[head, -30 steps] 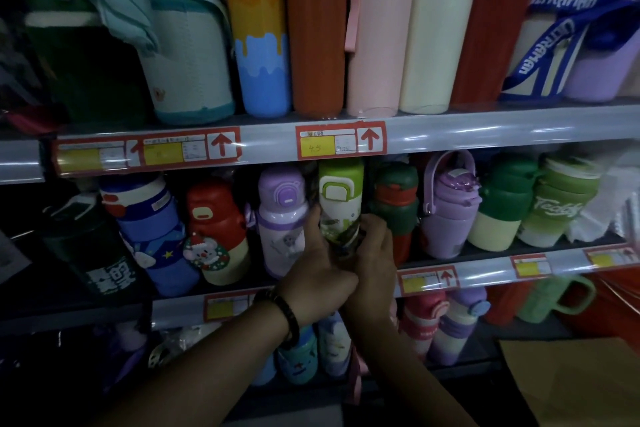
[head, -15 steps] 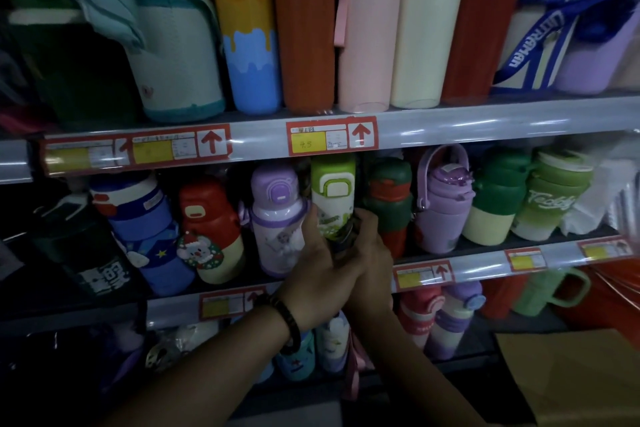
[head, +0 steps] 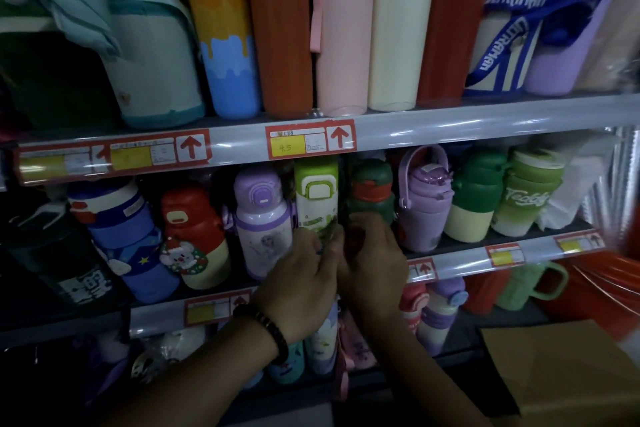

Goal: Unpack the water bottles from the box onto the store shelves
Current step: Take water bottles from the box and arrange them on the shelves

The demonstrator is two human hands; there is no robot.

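Seating the green-lidded bottle (head: 316,198) on the middle shelf (head: 460,262), between the purple bottle (head: 261,218) and the dark green bottle (head: 372,191), I'd keep it upright and push it back gently. My left hand (head: 298,274) and right hand (head: 375,253) curl their fingers round its lower body. Readable: price tag (head: 285,148) "4.5", strap (head: 512,0) "ULTRAMAN", green cup (head: 526,196) "Teddy".

shelf rails (head: 450,130): glossy clear plastic over grey, strong glare. price tags (head: 310,143): matt paper. tall flasks (head: 277,28): smooth, satin coat. bottle (head: 316,191): shiny plastic lid, glossy printed body. strap (head: 495,56): woven cloth. box (head: 554,367): matt brown cardboard. wrap (head: 568,191) far right: crinkled clear film. bracelet (head: 273,333): dark beads, slight sheen.
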